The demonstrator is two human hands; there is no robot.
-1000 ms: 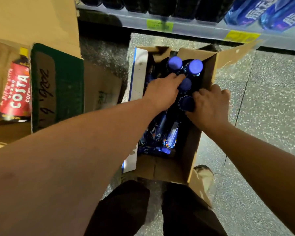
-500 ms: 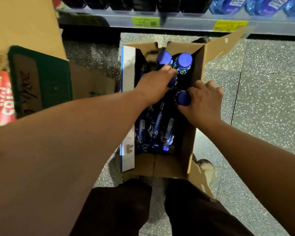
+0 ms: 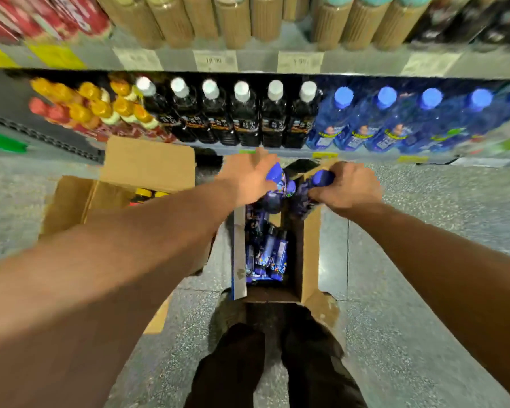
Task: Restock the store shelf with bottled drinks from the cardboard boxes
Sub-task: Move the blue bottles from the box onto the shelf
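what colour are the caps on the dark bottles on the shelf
The caps are white, clearest in the head view.

Speckled grey floor (image 3: 395,334) underfoot, dark trousers (image 3: 233,372) (both legs) at bottom edge

A shop aisle: shelves (image 3: 365,62) carry rows of bottled drinks (image 3: 243,119) sorted by kind, blurred slips that look like price tags (image 3: 215,60) line the shelf edges, and opened cardboard boxes (image 3: 310,254) of stock stand on the speckled floor (image 3: 424,260).

Bottles (image 3: 270,254): dark blue, multicoloured speckled labels, blue caps. Cardboard box (image 3: 309,248) brown, one flap pale, edged blue. Floor (image 3: 409,290) grey, speckled.
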